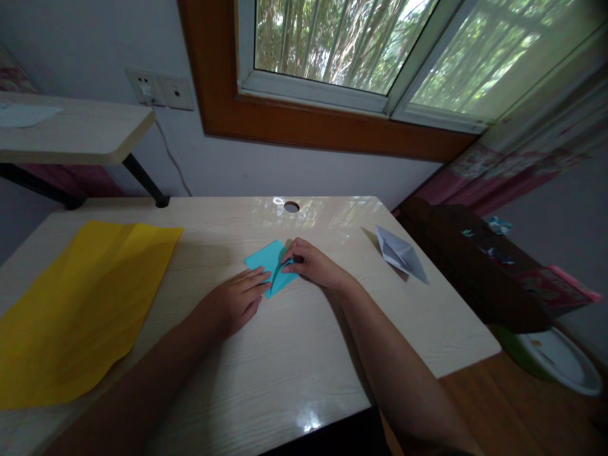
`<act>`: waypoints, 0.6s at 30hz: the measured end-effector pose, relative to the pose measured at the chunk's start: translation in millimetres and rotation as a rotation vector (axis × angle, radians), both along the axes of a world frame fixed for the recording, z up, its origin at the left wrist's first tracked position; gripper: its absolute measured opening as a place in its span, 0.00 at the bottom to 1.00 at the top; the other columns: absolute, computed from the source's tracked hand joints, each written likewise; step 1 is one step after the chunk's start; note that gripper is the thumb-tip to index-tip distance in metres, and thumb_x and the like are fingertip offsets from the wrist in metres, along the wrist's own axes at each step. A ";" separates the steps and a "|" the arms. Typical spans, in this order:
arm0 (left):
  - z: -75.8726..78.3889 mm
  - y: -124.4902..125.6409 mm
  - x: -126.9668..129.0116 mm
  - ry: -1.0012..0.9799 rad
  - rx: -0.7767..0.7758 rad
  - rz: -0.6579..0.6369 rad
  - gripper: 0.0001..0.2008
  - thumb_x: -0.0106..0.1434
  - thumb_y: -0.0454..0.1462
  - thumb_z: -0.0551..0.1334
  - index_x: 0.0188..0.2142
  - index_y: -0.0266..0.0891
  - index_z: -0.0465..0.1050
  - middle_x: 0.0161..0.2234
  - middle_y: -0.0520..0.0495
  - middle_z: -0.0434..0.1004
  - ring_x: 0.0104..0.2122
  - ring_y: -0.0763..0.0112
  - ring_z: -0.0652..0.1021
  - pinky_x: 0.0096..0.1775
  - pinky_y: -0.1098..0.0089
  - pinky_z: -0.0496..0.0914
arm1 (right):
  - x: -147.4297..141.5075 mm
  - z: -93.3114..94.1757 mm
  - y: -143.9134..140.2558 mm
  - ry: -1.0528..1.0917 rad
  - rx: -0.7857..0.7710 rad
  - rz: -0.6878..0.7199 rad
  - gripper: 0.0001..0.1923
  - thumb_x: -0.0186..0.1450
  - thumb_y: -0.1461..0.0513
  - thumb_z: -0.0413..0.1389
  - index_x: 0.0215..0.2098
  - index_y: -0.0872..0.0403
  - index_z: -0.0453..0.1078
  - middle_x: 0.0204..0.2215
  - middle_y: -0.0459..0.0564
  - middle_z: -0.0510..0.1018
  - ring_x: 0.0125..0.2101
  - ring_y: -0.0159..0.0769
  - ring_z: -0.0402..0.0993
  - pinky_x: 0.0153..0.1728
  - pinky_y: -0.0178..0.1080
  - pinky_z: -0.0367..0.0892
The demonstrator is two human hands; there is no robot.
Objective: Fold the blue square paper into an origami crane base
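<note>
Under my fingers, at the middle of the pale wooden tabletop (285,354), lies a small folded sheet of turquoise paper (266,259). My left hand (235,303) rests flat, its fingers (254,282) stretched out and pressing the paper's near edge. My right hand (311,263) pinches a raised fold between thumb and forefinger. Well right of it sits a folded white paper boat (401,253); far left lies a large yellow sheet (80,304).
</note>
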State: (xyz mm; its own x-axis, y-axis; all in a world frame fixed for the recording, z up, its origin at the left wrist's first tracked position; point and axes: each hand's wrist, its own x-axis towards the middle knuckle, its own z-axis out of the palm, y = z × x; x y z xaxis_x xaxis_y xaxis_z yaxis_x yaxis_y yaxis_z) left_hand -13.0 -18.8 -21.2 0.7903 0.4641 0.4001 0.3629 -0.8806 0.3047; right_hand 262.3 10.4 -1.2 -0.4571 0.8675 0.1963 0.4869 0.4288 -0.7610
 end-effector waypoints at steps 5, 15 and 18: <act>4.1 -0.9 1.9 -0.018 0.007 0.061 0.18 0.70 0.37 0.58 0.58 0.37 0.72 0.60 0.38 0.73 0.64 0.54 0.68 0.62 0.49 0.68 | 4.6 5.3 0.2 0.013 -0.050 0.054 0.08 0.64 0.56 0.64 0.34 0.52 0.77 0.33 0.47 0.73 0.39 0.38 0.71 0.42 0.41 0.68; 6.2 2.6 0.4 -0.119 -0.068 0.276 0.27 0.67 0.42 0.64 0.63 0.40 0.64 0.62 0.35 0.67 0.61 0.50 0.69 0.61 0.47 0.67 | 2.3 8.1 -1.8 0.157 -0.108 -0.003 0.11 0.62 0.54 0.65 0.33 0.53 0.77 0.30 0.45 0.73 0.34 0.34 0.69 0.37 0.37 0.65; 8.5 3.5 0.6 -0.173 -0.107 0.293 0.30 0.66 0.41 0.66 0.64 0.42 0.59 0.60 0.36 0.66 0.60 0.52 0.69 0.61 0.48 0.67 | 0.2 8.3 -2.8 0.184 -0.140 -0.052 0.13 0.61 0.53 0.66 0.33 0.54 0.76 0.29 0.44 0.72 0.32 0.33 0.68 0.35 0.36 0.64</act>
